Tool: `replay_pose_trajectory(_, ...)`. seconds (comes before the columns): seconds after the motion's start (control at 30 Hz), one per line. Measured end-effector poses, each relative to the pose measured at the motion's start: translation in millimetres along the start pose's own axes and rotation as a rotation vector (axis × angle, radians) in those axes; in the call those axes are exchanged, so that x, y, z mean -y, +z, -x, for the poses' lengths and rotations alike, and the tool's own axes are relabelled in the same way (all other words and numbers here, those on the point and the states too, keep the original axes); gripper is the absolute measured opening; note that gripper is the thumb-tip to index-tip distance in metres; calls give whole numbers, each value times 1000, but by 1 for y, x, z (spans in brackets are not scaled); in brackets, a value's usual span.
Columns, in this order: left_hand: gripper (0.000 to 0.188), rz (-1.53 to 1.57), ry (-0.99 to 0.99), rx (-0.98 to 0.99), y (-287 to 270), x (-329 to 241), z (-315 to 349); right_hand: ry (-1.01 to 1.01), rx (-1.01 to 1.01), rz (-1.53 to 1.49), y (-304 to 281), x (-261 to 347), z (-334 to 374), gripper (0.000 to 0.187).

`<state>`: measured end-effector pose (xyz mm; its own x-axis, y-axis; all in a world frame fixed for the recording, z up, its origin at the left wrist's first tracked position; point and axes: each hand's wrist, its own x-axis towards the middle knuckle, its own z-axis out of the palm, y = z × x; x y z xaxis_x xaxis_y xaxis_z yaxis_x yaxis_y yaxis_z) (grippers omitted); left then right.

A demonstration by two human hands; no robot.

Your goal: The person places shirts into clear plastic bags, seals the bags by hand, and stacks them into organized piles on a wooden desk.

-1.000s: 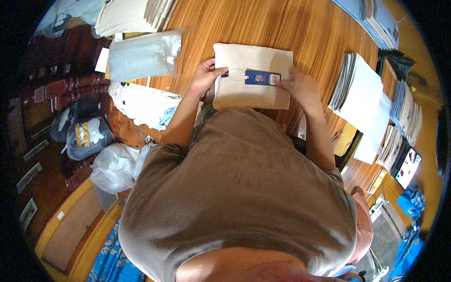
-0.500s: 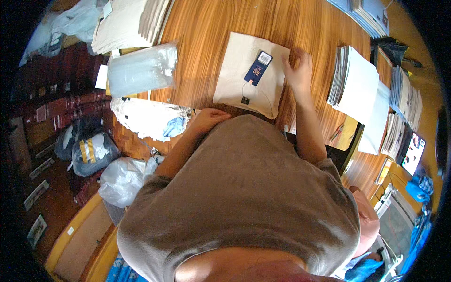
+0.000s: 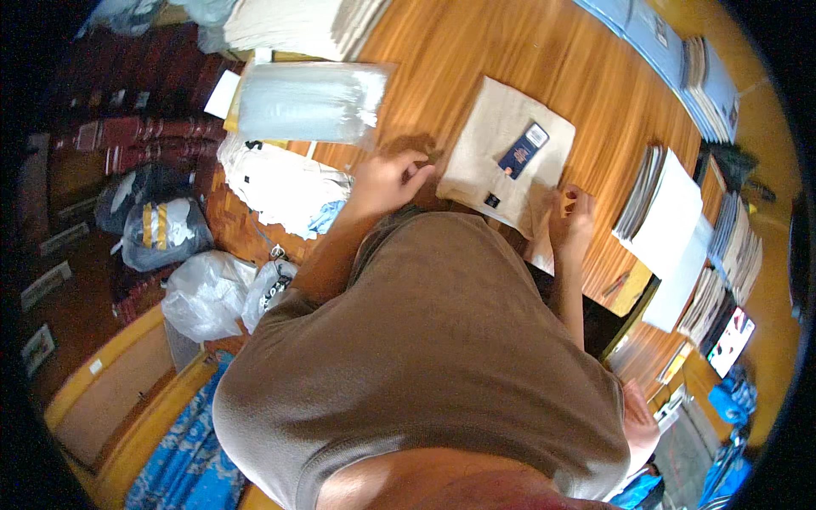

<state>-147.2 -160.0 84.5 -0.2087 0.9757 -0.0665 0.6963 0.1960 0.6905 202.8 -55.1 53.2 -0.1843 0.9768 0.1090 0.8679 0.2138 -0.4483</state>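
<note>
Wood grain streaked across a tabletop [image 3: 433, 51] flanked by clear bags [image 3: 310, 102] on the left and a stack [image 3: 667, 208] with a white top on the right. Between a person's bare hands, a folded cream cloth [image 3: 476, 157] lay askew near the table's close edge, a navy tag [image 3: 523, 151] flat on its face and a small black label [image 3: 491, 200] by its near side. Just beside its left corner, the left hand [image 3: 387, 180] had its fingers bent, the thumb apart, grasping nothing visible. At the near right corner, the right hand [image 3: 572, 223] had loosely curled fingers; whether they pinched the edge could not be told.

The cloth looked light, soft and hard to damage, though apt to sag or unfold if lifted by one corner. Its matt face promised fair grip; the tag, seemingly stiff card, looked likelier to slide if the bundle tipped. The surest hold appeared to be at both side edges, thumbs above and fingers beneath every layer, clear of the tag.
</note>
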Motion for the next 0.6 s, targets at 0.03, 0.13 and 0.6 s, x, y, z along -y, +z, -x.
replay_pose_trajectory(0.03,21,19,165,-119,-19,13,-1,29,58,-158,2,18,-11,32)
replay_pose_trajectory(0.13,52,-223,378,-453,-113,58,-8,-52,344,-591,40,88,-54,31)
replay_pose_trajectory(0.6,61,-380,279,-442,-131,156,-23,-447,364,-641,165,270,-156,28)
